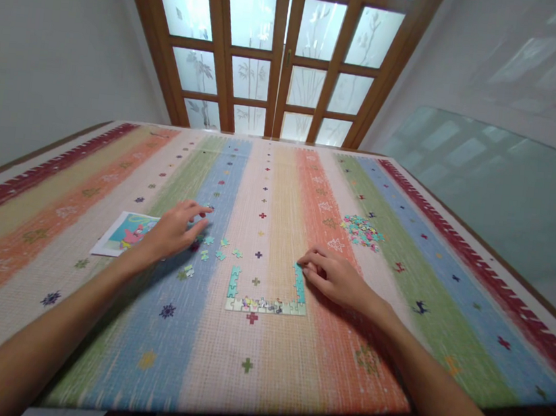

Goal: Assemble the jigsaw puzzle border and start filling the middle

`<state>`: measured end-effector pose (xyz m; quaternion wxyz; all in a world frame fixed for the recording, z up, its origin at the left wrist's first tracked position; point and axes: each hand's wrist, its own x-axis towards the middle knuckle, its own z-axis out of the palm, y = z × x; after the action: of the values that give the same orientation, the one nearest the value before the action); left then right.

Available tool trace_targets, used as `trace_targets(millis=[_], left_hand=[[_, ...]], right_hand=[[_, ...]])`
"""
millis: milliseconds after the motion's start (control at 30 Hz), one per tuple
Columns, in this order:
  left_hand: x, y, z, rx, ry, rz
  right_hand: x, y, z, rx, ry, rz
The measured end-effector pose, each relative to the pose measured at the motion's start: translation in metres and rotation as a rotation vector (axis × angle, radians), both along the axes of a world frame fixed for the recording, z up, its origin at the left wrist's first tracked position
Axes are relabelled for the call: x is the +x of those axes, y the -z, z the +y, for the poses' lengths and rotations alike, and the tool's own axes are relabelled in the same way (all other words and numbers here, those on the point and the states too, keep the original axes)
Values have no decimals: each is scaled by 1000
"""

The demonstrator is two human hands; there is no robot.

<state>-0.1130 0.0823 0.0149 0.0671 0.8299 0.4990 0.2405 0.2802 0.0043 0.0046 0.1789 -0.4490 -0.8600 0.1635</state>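
A partly joined jigsaw puzzle (266,307) lies in front of me, with a bottom row and two short teal sides. My right hand (334,277) is closed, its fingertips on a teal puzzle piece (298,268) at the top of the right side. To the left, my left hand (175,229) hangs over the table with thumb and fingers apart, and nothing shows between them. Loose puzzle pieces (221,255) are scattered beside and partly under it. Behind my left forearm lies a picture sheet (129,232) showing a pink cartoon figure, partly covered by that arm.
A heap of mixed puzzle pieces (362,232) sits at the right, beyond my right hand. The striped tablecloth (240,376) covers the table up to its near edge. Wooden doors with glass panes (254,80) stand behind the far edge, and walls flank both sides.
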Motion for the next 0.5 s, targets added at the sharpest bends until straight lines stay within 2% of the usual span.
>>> trace_targets(millis=[133,200,333,500], left_hand=[[-13,8,37,-91,-91,126],[-13,12,49,-106,-95,143],[-9,16,60,-107,-94,147],[-7,11,66,-123,-123,133]], right_hand=[[-1,0,0,10,-1,1],[-1,1,0,10,5,-2],[0,2,1,21,11,-11],[0,4,2,28,1,-15]])
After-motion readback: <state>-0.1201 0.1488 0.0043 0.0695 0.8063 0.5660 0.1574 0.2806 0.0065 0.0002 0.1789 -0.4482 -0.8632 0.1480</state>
